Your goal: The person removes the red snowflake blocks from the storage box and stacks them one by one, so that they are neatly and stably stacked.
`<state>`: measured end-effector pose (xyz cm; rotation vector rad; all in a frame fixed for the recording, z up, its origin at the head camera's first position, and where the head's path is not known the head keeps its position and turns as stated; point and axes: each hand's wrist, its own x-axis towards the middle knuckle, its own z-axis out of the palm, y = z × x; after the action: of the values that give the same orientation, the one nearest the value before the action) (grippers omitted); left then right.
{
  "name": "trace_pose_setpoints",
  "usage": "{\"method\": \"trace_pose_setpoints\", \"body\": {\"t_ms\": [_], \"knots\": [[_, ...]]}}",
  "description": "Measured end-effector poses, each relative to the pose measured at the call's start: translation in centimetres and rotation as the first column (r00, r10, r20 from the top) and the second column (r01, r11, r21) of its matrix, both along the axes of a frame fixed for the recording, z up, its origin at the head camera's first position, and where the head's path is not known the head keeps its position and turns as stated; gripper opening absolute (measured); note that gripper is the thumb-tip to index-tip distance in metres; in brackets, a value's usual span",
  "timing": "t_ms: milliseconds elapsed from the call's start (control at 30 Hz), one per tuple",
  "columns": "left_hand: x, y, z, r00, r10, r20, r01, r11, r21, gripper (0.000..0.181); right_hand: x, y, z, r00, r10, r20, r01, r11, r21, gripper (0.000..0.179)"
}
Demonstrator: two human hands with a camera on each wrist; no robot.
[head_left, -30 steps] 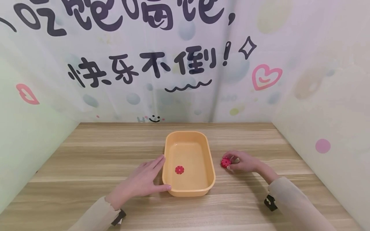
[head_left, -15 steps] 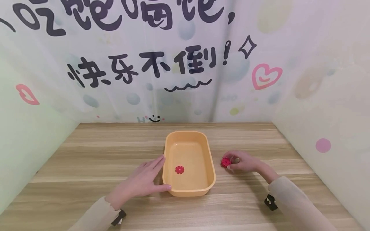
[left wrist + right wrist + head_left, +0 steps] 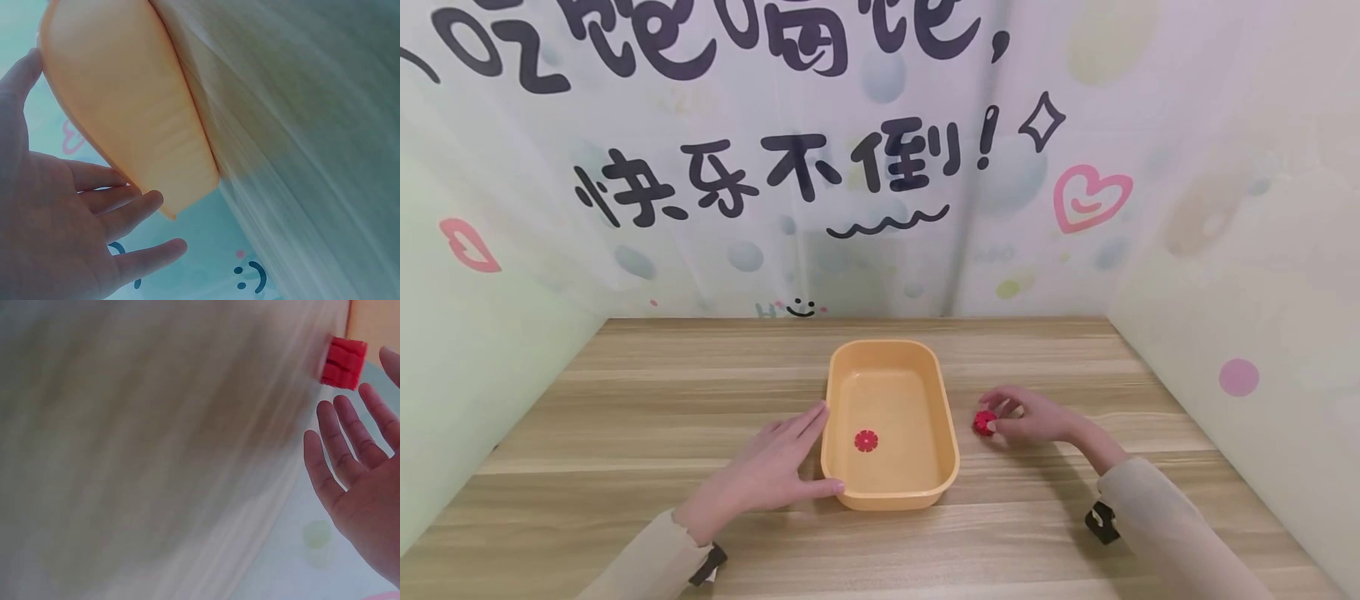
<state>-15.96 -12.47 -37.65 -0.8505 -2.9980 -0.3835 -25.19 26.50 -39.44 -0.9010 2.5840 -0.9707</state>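
A yellow-orange plastic basin (image 3: 895,392) stands on the table, with one flat red notched disc (image 3: 866,441) lying inside. My left hand (image 3: 767,467) rests against the basin's left side, fingers and thumb spread along the rim; the left wrist view shows the fingertips touching its wall. Right of the basin stands a short stack of red notched discs (image 3: 984,422), seen from the side as a ridged red block (image 3: 344,363). My right hand (image 3: 1028,416) is beside this stack, thumb and forefinger close to it. In the right wrist view the fingers look loose, with a small gap before the thumb.
The wood-grain table (image 3: 700,400) runs back to a white printed curtain (image 3: 880,267) with black lettering. Pale side walls (image 3: 1240,292) close in left and right. Black straps (image 3: 1102,522) sit at both wrists, below the light sleeves.
My right hand has shifted very slightly, its thumb and forefinger easing at the red stack. The left hand, the basin and the disc inside look unmoved.
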Motion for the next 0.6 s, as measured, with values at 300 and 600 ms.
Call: {"method": "trace_pose_setpoints", "body": {"t_ms": [300, 600], "knots": [[0.0, 0.0, -0.1, 1.0, 0.003, 0.009, -0.003, 1.0, 0.008, 0.097, -1.1, -1.1, 3.0, 0.993, -0.011, -0.117, 0.006, 0.999, -0.035, 0.032], [0.0, 0.0, 0.0, 1.0, 0.004, 0.008, -0.004, 1.0, 0.004, 0.097, -2.5, -3.2, 6.6, 0.98, 0.039, -0.196, -0.04, 0.999, 0.002, 0.032]]}}
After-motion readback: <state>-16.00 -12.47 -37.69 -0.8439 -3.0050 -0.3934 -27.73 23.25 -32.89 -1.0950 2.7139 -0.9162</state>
